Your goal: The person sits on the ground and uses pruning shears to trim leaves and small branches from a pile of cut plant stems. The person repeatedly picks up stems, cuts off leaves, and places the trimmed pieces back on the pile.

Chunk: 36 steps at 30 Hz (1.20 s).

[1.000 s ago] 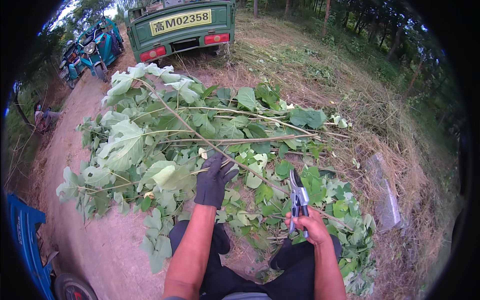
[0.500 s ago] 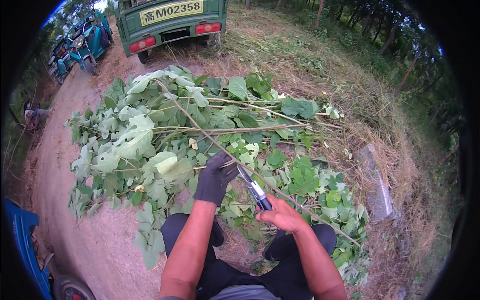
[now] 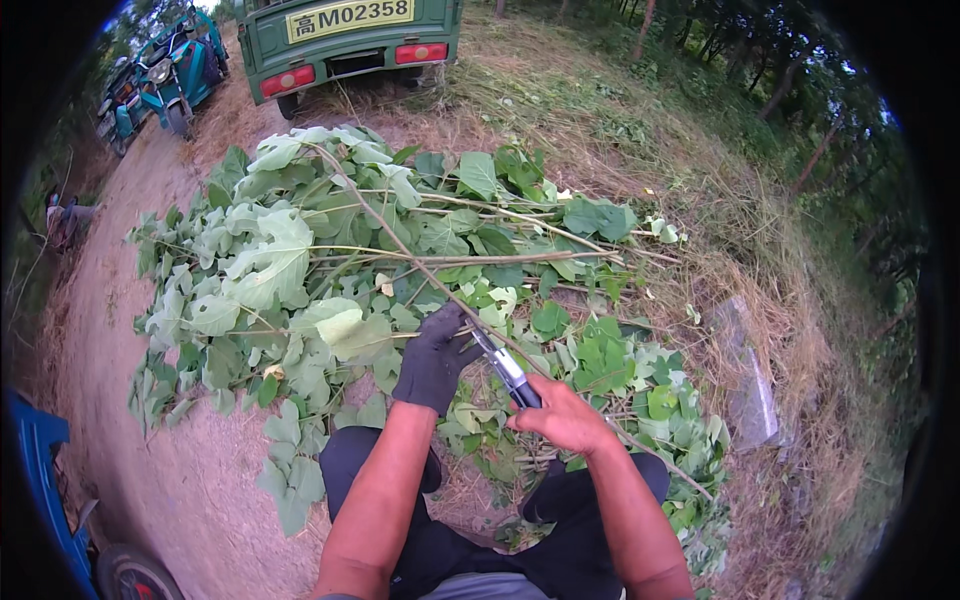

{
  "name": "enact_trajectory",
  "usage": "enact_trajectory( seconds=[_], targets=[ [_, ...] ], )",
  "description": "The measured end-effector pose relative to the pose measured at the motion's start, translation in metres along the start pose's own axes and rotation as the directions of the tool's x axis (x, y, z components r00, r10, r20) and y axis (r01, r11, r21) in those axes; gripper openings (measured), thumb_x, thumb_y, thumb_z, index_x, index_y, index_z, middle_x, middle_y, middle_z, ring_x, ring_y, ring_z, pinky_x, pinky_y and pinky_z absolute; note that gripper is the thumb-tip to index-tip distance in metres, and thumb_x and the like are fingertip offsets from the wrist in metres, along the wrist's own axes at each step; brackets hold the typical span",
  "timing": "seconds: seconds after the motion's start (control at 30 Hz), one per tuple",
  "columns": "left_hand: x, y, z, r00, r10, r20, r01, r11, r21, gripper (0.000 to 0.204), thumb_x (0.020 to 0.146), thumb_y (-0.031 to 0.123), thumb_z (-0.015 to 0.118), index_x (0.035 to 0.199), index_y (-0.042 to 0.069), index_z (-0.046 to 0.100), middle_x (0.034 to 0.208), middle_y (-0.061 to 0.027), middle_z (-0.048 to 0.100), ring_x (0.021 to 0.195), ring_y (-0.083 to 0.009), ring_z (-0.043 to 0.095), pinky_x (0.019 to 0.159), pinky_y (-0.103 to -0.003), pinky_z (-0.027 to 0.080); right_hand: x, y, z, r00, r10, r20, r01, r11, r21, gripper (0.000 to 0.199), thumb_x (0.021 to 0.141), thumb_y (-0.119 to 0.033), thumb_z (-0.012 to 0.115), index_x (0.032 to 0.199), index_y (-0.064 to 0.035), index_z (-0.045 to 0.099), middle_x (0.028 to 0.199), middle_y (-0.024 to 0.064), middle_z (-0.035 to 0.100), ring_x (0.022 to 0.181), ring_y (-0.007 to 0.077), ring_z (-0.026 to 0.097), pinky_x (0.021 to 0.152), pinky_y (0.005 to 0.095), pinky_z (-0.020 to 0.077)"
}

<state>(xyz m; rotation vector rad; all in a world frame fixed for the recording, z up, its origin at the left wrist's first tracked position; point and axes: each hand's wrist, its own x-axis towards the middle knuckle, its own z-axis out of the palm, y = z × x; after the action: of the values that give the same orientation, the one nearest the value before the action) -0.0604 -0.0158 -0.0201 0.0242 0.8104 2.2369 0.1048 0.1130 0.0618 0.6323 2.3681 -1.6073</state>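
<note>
My left hand [image 3: 430, 365], in a dark glove, is closed around a long thin branch [image 3: 388, 232]. This branch slants from large leaves at the far left down to the near right, over a heap of cut leafy branches [image 3: 270, 262]. My bare right hand [image 3: 566, 416] grips a pair of pruning shears [image 3: 508, 370] with dark handles and a silver body. The tips of the shears lie against the branch just beside my left fingers. Whether the blades are around the stem is hard to see.
A green cargo vehicle [image 3: 355, 55] stands beyond the heap. Blue three-wheelers [image 3: 170, 75] are parked at the far left, and part of a blue vehicle [image 3: 45, 480] shows near left. A stone block [image 3: 752, 395] lies in dry grass on the right, with trees behind.
My left hand has moved slightly up and right along the branch. The shears have shifted a little with it, their tips now against the branch. The view has tilted slightly.
</note>
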Motion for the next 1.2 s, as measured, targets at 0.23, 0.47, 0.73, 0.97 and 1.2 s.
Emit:
enact_trajectory(
  seconds=[0.23, 0.47, 0.73, 0.97, 1.2],
  targets=[
    [-0.002, 0.0, 0.008, 1.0, 0.006, -0.02, -0.005, 0.999, 0.038, 0.042, 0.086, 0.013, 0.056, 0.126, 0.002, 0.052, 0.116, -0.0125, 0.059, 0.106, -0.0291, 0.06, 0.094, -0.048, 0.05, 0.001, -0.007, -0.011, 1.0, 0.014, 0.01, -0.013, 0.999, -0.05, 0.024, 0.073, -0.02, 0.068, 0.084, -0.0024, 0.055, 0.07, 0.0034, 0.051, 0.065, 0.0152, 0.047, 0.059, 0.033, 0.0389],
    [0.0, 0.0, 0.003, 1.0, -0.005, -0.008, 0.005, 0.999, 0.054, 0.043, 0.084, 0.013, 0.057, 0.125, 0.001, 0.052, 0.114, -0.0124, 0.059, 0.104, -0.0284, 0.06, 0.094, -0.046, 0.05, 0.003, -0.006, -0.014, 1.0, -0.008, 0.024, 0.01, 0.996, -0.084, 0.024, 0.074, -0.02, 0.068, 0.085, -0.002, 0.055, 0.069, 0.0029, 0.052, 0.065, 0.0145, 0.048, 0.058, 0.0322, 0.039],
    [-0.001, -0.002, 0.0, 0.997, -0.011, 0.077, 0.003, 0.995, 0.102, 0.044, 0.082, 0.015, 0.058, 0.123, 0.0, 0.054, 0.111, -0.0125, 0.06, 0.103, -0.0272, 0.061, 0.095, -0.044, 0.05, 0.004, 0.008, -0.02, 0.99, 0.066, 0.121, -0.055, 0.994, -0.091, 0.029, 0.077, -0.022, 0.068, 0.094, -0.0014, 0.056, 0.073, 0.0048, 0.057, 0.066, 0.0146, 0.054, 0.059, 0.0313, 0.0421],
    [0.0, -0.004, 0.002, 1.0, 0.005, -0.009, -0.005, 0.998, 0.062, 0.036, 0.09, 0.021, 0.057, 0.12, 0.001, 0.06, 0.113, -0.0124, 0.064, 0.104, -0.026, 0.062, 0.094, -0.043, 0.051, 0.002, 0.021, -0.007, 0.996, 0.055, 0.073, -0.052, 0.998, -0.034, 0.034, 0.08, -0.022, 0.068, 0.1, 0.0009, 0.053, 0.074, 0.0041, 0.055, 0.065, 0.0139, 0.053, 0.058, 0.0307, 0.0421],
    [-0.002, -0.001, 0.006, 0.996, 0.077, -0.04, -0.076, 0.996, 0.037, 0.037, 0.089, 0.018, 0.057, 0.121, -0.001, 0.058, 0.117, -0.0153, 0.064, 0.106, -0.0271, 0.062, 0.094, -0.044, 0.051, -0.002, 0.009, 0.003, 0.998, 0.053, 0.029, -0.051, 0.997, -0.05, 0.032, 0.082, -0.021, 0.069, 0.097, 0.0012, 0.052, 0.071, 0.0042, 0.052, 0.064, 0.014, 0.05, 0.057, 0.0326, 0.0411]
  ],
)
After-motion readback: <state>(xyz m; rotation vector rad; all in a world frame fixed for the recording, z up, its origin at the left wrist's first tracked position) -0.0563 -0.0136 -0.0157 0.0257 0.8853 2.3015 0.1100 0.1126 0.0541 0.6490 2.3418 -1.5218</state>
